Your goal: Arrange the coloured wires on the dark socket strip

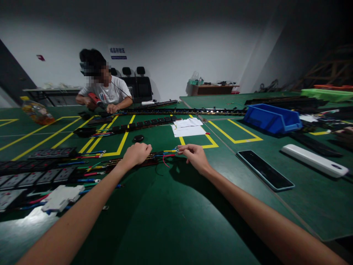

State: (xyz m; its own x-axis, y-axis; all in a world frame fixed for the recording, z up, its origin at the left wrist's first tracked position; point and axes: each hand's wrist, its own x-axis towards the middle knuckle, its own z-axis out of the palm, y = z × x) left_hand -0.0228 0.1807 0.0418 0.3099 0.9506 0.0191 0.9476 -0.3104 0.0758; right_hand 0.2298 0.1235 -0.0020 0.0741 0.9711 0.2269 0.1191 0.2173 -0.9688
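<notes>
Here the wired strip (154,157) lies left-right, left hand (136,154) clenched on it, right hand (194,154) fingers pinching its wires.

You can make out one blue sign (118,51) on the far white wall (193,48) — its characters are too small to read.

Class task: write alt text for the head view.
Two bare hands work a wire bundle on a green table: left hand fisted on it, right hand pinching the wire ends. A seated person works opposite.
</notes>
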